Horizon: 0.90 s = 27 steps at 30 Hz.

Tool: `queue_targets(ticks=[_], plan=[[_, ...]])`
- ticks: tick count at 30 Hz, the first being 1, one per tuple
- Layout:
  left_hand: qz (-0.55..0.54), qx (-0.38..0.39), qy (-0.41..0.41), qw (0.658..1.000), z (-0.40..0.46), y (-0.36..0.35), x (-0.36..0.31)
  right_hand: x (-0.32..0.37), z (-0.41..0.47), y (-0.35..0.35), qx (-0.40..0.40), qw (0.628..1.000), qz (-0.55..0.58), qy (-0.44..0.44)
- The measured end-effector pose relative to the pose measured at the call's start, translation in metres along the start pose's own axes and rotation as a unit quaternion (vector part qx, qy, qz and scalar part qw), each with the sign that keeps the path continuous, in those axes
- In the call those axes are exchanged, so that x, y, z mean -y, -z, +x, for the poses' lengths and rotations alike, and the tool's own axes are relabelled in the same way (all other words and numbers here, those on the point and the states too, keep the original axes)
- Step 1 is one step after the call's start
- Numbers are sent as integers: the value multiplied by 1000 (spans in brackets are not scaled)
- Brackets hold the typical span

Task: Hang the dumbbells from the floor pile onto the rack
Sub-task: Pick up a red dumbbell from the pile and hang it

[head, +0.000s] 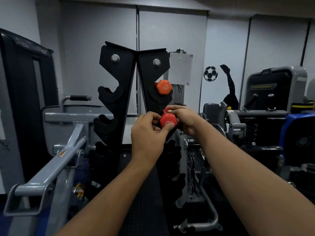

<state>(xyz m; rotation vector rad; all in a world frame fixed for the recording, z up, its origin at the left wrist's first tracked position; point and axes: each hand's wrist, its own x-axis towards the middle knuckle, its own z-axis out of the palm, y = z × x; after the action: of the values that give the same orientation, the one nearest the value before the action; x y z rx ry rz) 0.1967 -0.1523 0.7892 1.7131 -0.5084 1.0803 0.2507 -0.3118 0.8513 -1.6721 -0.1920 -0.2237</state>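
Here, in the head view, both hands meet at the right-hand panel of a black upright dumbbell rack (119,79). The left hand (147,137) curls its fingers and thumb around the near hexagonal head of a red dumbbell (167,122), the thumb pressed along its lower edge. The right hand (185,120) closes over the same dumbbell from the right and above, fingertips over its far red end, which peeks out just above. The dumbbell sits at the second cradle down on the right panel; whether it already rests in the hook cannot be told, since the hands cover it.

Just above, an orange dumbbell (164,87) hangs in the top cradle of that panel, its hexagonal end with a white logo facing the camera. The left panel's visible cradles hold nothing.

A grey machine frame (56,167) slants across the lower left. On the wall to the right is a football decal (210,73), well apart from the rack.
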Motion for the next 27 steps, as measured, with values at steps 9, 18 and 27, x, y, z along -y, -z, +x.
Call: queue_targets(ticks=[9,18,27], plan=[[66,68,-60,994,-6,48,5,7,-32,24,-36,998,-15,44],[193,207,-103,953,-39,91,-16,-1,-142,0,-163,934,-257,187],[316,400,-67,858,-89,126,-42,-29,-224,-44,-88,840,-471,256]])
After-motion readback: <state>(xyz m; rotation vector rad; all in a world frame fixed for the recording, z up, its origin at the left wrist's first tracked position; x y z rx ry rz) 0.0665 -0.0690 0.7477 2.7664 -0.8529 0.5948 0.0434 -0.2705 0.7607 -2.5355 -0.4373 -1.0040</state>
